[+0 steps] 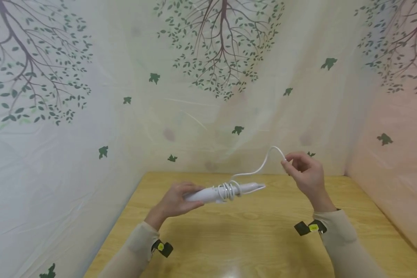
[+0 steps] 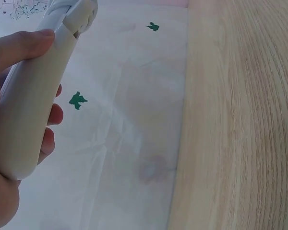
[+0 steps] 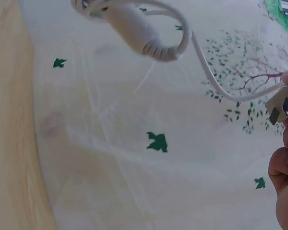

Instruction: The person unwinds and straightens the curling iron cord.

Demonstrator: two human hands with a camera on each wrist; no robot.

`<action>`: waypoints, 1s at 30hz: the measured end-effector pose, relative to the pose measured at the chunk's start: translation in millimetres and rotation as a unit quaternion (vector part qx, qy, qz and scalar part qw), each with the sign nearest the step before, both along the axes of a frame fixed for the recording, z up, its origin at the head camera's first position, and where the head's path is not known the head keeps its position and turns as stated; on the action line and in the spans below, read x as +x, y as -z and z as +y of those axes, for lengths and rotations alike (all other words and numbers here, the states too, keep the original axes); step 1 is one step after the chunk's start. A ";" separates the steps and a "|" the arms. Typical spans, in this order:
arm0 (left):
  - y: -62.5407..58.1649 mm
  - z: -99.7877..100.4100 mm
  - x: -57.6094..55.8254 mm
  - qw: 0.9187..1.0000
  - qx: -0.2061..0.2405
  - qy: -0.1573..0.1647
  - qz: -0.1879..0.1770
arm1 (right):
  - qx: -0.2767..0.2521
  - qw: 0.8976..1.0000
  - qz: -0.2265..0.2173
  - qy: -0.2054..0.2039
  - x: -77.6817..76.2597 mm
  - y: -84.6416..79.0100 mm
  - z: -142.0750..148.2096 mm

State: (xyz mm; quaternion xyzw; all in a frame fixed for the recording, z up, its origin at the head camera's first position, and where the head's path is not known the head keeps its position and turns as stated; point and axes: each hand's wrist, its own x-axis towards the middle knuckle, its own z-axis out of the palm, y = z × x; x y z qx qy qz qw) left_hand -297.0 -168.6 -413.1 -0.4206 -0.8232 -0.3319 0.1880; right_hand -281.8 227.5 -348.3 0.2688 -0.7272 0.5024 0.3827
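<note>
My left hand (image 1: 176, 199) grips the thick rounded end of a white corded handheld appliance (image 1: 208, 195), whose exact kind I cannot tell. It is long and held nearly level above the table, its narrower end pointing right. Several loops of its white power cord (image 1: 255, 171) wrap around its middle. From the loops the cord rises in a loose curve to my right hand (image 1: 308, 174), which pinches the plug end between thumb and fingers. In the right wrist view the plug (image 3: 280, 106) shows two flat prongs. The left wrist view shows the thumb lying along the smooth white body (image 2: 31, 100).
Below both hands lies a wood-grain table (image 1: 250, 235). Pale hanging sheets (image 1: 201, 143) printed with trees and green leaves enclose its back and sides. Each sleeve carries a dark strap with a yellow tag near the wrist.
</note>
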 end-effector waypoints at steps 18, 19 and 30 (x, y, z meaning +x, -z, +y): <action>-5.1 -1.9 2.1 1.000 0.021 0.009 -0.007 | 0.142 0.949 -0.265 0.093 -25.8 71.6 43.6; -5.3 -2.0 1.7 1.000 0.022 0.007 -0.005 | 0.152 0.945 -0.276 0.086 -25.2 75.1 44.6; -8.6 -1.6 -1.4 0.999 0.029 -0.019 0.024 | 0.238 0.921 -0.309 -0.003 -17.8 110.3 48.5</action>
